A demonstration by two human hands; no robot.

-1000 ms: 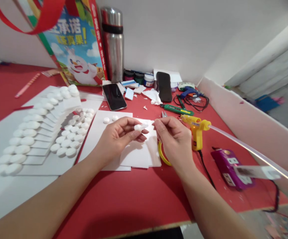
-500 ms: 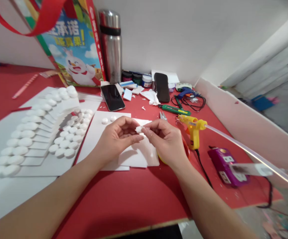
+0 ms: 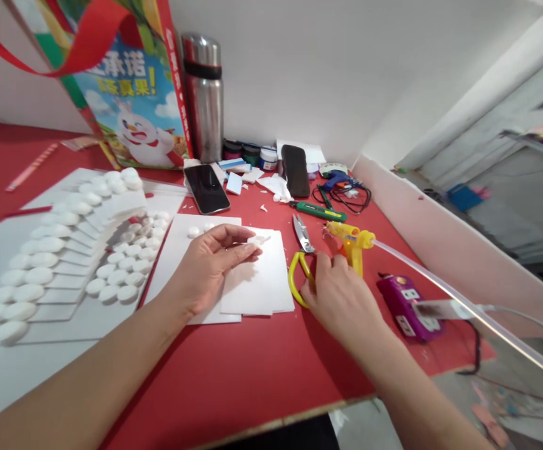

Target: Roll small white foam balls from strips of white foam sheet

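Observation:
Between the thumb and fingers of my left hand is a small white piece with a thin pointed tip; its exact kind is unclear. It is held above stacked white cards. My right hand is down at the yellow-handled scissors, fingers curled at the handles and thumb by the yellow loop. The scissor blades point away from me, slightly parted. Part of the handles is hidden under the hand. Behind my left hand, small white discs lie on a white sheet.
Rows of white discs and stepped white cards with discs lie left. A yellow glue gun with a long clear stick stands right, near a purple power strip. Behind are a green cutter, phones, a steel flask and a bag.
My right hand has let go of the white piece and moved right and down to the scissors. My left hand keeps the piece. The view has shifted slightly.

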